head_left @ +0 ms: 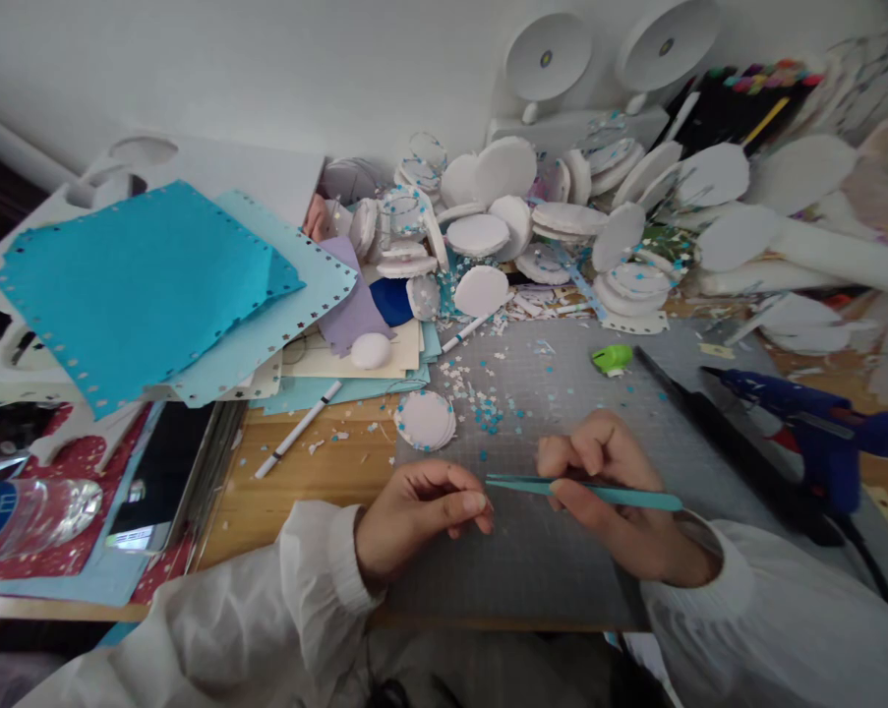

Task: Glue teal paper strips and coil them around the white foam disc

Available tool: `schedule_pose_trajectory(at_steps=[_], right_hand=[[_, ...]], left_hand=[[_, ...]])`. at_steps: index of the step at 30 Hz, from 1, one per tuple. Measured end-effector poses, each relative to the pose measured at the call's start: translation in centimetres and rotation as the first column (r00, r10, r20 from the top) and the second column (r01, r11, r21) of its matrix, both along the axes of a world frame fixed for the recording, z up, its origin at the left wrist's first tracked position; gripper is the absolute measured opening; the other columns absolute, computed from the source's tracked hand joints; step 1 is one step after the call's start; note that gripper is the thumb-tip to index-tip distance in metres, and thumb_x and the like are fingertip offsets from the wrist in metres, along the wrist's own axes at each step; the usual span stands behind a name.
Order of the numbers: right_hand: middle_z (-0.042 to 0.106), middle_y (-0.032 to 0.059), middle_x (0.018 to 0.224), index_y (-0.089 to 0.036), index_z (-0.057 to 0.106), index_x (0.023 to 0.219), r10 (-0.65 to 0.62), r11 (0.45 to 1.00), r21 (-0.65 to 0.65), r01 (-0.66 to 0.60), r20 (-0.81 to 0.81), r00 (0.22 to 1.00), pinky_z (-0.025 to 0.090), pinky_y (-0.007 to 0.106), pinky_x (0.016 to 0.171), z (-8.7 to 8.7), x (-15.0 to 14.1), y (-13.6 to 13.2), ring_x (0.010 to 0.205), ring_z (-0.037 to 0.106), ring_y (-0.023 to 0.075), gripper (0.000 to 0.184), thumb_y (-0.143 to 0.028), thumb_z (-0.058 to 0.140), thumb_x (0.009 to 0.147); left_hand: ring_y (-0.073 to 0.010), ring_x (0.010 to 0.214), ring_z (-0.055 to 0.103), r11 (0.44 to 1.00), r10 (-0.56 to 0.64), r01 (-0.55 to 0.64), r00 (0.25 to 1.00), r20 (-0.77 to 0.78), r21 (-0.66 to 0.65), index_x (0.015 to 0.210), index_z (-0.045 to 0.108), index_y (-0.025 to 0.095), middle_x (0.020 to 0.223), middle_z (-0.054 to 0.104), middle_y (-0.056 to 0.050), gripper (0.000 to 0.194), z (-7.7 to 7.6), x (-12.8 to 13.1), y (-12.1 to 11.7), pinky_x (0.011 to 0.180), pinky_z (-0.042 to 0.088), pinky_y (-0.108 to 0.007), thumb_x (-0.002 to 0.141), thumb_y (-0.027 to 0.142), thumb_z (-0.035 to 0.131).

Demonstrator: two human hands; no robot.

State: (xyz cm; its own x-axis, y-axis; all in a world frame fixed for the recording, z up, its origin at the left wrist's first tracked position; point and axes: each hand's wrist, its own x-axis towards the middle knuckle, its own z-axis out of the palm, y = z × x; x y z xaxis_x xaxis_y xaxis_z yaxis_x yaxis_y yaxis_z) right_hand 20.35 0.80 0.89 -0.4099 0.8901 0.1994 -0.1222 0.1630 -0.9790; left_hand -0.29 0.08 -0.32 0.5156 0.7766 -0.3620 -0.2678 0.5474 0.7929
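My right hand point(613, 501) grips a pair of teal tweezers point(635, 495), their tips pointing left. Those tips reach the fingertips of my left hand point(429, 511), whose thumb and fingers are pinched together. Anything between the left fingers is too small or hidden to make out. Just beyond my left hand lies a small stack of white foam discs point(426, 420) with blue and white bits on its rim. Loose blue and white star confetti point(492, 413) is scattered over the grey cutting mat point(517, 580) in front of both hands.
A blue glue gun point(819, 423) and a black bar point(731, 442) lie at right, near a green clip-like item point(611, 359). White discs point(480, 236) pile up along the back. Blue sheets point(141, 285), a white pen point(296, 430), a phone point(163, 472) and a bottle point(37, 516) occupy the left.
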Motion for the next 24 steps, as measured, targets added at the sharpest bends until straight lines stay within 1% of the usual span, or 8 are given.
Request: schedule_pose_trajectory(at_steps=[3,7,9,14,19,24], right_hand=[[0.039,-0.0041,0.069,-0.026,0.027,0.083,0.021,0.999,-0.039,-0.022,-0.016,1.000,0.031,0.025,0.048,0.3,0.0,0.1,0.056,0.036,0.0106,0.020,-0.025,0.044,0.094],[0.039,-0.0042,0.068,-0.025,0.026,0.082,0.076,0.993,-0.085,-0.080,-0.048,0.996,0.033,0.025,0.048,1.0,0.0,0.1,0.056,0.038,0.0104,0.022,-0.031,0.044,0.094],[0.040,-0.0042,0.067,-0.025,0.026,0.082,0.113,0.988,-0.098,-0.120,-0.072,0.991,0.034,0.024,0.049,1.3,-0.1,0.0,0.056,0.038,0.0105,0.022,-0.032,0.045,0.094],[0.039,-0.0045,0.067,-0.025,0.026,0.082,0.175,0.976,-0.116,-0.184,-0.084,0.981,0.032,0.023,0.050,1.6,-0.3,-0.1,0.057,0.036,0.0104,0.022,-0.031,0.044,0.094],[0.039,-0.0043,0.068,-0.025,0.026,0.081,0.180,0.971,-0.142,-0.192,-0.091,0.979,0.031,0.023,0.050,1.6,-0.2,-0.1,0.058,0.036,0.0104,0.022,-0.029,0.043,0.094],[0.039,-0.0046,0.066,-0.024,0.026,0.081,0.173,0.969,-0.162,-0.186,-0.092,0.981,0.032,0.023,0.050,1.5,-0.3,-0.2,0.057,0.038,0.0107,0.022,-0.027,0.043,0.094]], left_hand=[[-0.0073,0.050,0.047,1.000,0.013,-0.013,1.000,0.004,0.015,0.065,0.068,0.011,0.056,0.064,-0.003,0.032,-0.2,0.0,-0.1,0.047,0.033,-0.019,0.068,0.042,0.078],[-0.0108,0.053,0.055,0.995,0.093,-0.093,0.996,0.012,0.047,0.060,0.070,0.013,0.052,0.064,-0.003,0.026,-0.2,0.0,-0.2,0.055,0.043,-0.022,0.061,0.035,0.083],[-0.0121,0.054,0.057,0.991,0.111,-0.111,0.994,0.006,0.081,0.058,0.070,0.014,0.052,0.065,-0.003,0.024,0.0,0.0,-0.1,0.057,0.046,-0.024,0.060,0.033,0.084],[-0.0122,0.053,0.059,0.985,0.101,-0.099,0.995,-0.005,0.142,0.055,0.071,0.014,0.053,0.066,-0.004,0.021,0.4,0.0,0.1,0.055,0.048,-0.023,0.061,0.030,0.084],[-0.0119,0.054,0.059,0.985,0.085,-0.085,0.996,0.002,0.151,0.058,0.073,0.015,0.054,0.067,-0.005,0.017,0.3,-0.1,0.1,0.055,0.048,-0.022,0.063,0.027,0.083],[-0.0126,0.053,0.059,0.987,0.087,-0.082,0.996,-0.025,0.138,0.056,0.072,0.014,0.054,0.067,-0.005,0.019,0.3,-0.1,0.0,0.055,0.049,-0.024,0.060,0.029,0.084]])
